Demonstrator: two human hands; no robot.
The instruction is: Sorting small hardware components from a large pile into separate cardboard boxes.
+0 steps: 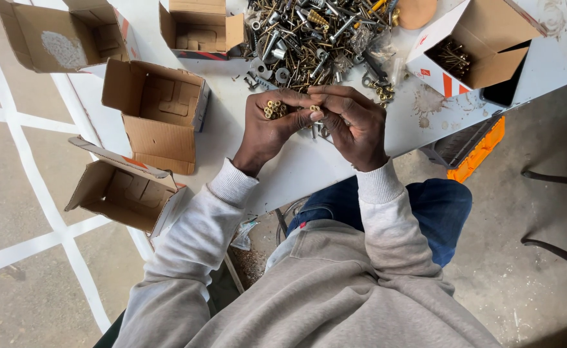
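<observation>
Head view: left hand (pixel 267 125) cupped half-closed around a small cluster of brass screws (pixel 274 109), heads up toward the camera, long axes hidden in the palm. Right hand (pixel 354 125) touches it, fingers curled; whether it pinches a screw, cannot tell. Both hover over the white worktop (pixel 232 129), just short of the mixed hardware pile (pixel 316 35). Sorting looks early: pile large, open cardboard boxes (pixel 158 106) left of the pile show no screws.
</observation>
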